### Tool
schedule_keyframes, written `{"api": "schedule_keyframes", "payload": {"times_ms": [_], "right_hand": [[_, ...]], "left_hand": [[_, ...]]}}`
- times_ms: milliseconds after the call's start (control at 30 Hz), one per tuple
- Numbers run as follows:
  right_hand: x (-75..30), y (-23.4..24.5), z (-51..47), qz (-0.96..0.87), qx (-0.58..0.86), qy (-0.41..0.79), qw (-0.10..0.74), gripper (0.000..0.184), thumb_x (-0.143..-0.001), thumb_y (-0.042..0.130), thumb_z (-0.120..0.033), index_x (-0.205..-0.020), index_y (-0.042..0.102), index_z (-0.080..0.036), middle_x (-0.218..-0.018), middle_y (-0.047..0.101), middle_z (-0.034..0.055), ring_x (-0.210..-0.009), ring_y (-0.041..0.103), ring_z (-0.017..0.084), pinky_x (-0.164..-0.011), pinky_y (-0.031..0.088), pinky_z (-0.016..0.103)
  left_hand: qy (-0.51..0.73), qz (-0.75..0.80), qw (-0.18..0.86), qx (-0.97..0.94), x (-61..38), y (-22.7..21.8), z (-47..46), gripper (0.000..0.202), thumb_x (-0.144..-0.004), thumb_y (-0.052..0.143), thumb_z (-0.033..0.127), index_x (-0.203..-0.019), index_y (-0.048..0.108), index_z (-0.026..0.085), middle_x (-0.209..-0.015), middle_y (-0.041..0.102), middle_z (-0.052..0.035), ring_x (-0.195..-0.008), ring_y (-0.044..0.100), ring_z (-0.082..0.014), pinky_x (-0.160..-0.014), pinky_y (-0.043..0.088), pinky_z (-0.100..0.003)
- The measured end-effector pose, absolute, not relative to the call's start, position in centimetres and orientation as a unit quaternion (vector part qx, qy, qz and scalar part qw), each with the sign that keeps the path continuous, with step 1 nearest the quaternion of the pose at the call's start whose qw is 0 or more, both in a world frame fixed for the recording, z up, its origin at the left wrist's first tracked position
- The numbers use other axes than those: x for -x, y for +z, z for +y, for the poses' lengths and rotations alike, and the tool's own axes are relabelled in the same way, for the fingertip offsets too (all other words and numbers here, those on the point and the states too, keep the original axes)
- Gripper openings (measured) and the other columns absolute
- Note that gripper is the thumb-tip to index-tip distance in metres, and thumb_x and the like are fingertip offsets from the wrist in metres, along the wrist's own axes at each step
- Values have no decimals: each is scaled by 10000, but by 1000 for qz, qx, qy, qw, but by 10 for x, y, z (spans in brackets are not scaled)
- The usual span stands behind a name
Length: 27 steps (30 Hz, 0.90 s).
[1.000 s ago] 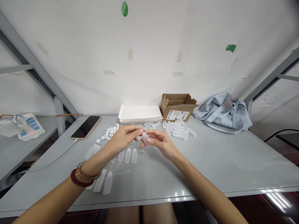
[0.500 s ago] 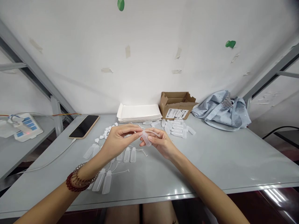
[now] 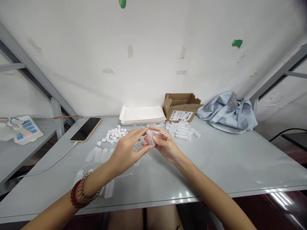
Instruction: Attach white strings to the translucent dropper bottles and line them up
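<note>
A small translucent plastic sleeve (image 3: 150,138) is held over the middle of the table, tilted. My right hand (image 3: 168,147) is closed on its side, with a white strap running across the fingers. Around the same sleeve curls my left hand (image 3: 126,147), fingertips at its top and thumb at its lower end. Similar sleeves (image 3: 98,155) lie in a row left of the hands, and more lie under my left forearm, some with thin cords (image 3: 123,175). Behind my left hand is a pile of small white caps (image 3: 116,133).
White trays (image 3: 142,115) are stacked at the wall beside an open cardboard box (image 3: 181,111). A heap of clear sleeves (image 3: 182,131) lies before the box. At right is a blue cloth bag (image 3: 229,113); at left, a phone (image 3: 86,129) with a cable and a power strip (image 3: 28,130).
My left hand has opened from a pinch at the sleeve's top to span its two ends, its thumb moving down. The sleeve is tilted more upright, and more white caps are uncovered.
</note>
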State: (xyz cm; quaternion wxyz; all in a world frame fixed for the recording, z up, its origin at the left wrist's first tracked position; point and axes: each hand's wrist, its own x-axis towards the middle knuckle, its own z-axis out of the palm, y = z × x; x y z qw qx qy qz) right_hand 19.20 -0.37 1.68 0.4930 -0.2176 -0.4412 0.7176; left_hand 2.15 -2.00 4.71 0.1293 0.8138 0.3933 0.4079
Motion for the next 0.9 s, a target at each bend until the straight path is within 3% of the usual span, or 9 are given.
{"api": "schedule_keyframes", "payload": {"times_ms": [200,433,633,900], "right_hand": [[-190,12,-1,-423,218,721,505,286,-751,705,-282,-1013,633,-193,-892,707,51,-805,701,216,-706,510,295],[-193,16,-3,-486,247,674,498,286,-740,709,-306,-992,617,-205,-936,685,49,-786,689,209,-782,503,353],[-189,18,-6,-538,318,567,538,146,-795,650,-319,-882,634,-202,-842,659,5,-753,662,165,-756,494,307],[-197,20,0,-597,378,499,501,135,-765,660,-300,-831,676,-184,-862,670,22,-868,619,170,-845,472,324]], "left_hand": [[376,371,2,-849,-27,38,-17,464,-786,662,248,-1200,468,165,-1108,603,-112,-1034,538,-252,-864,477,-398],[354,373,-20,-857,-29,40,-16,380,-789,563,150,-1148,447,192,-1051,586,-96,-996,539,-253,-830,482,-395],[289,356,-70,-886,-25,39,-16,384,-798,529,106,-1174,467,151,-1084,559,-123,-1029,507,-271,-860,466,-409],[271,358,-57,-892,-22,35,-13,402,-769,568,106,-1159,471,128,-1073,549,-127,-1025,491,-275,-852,468,-415]]}}
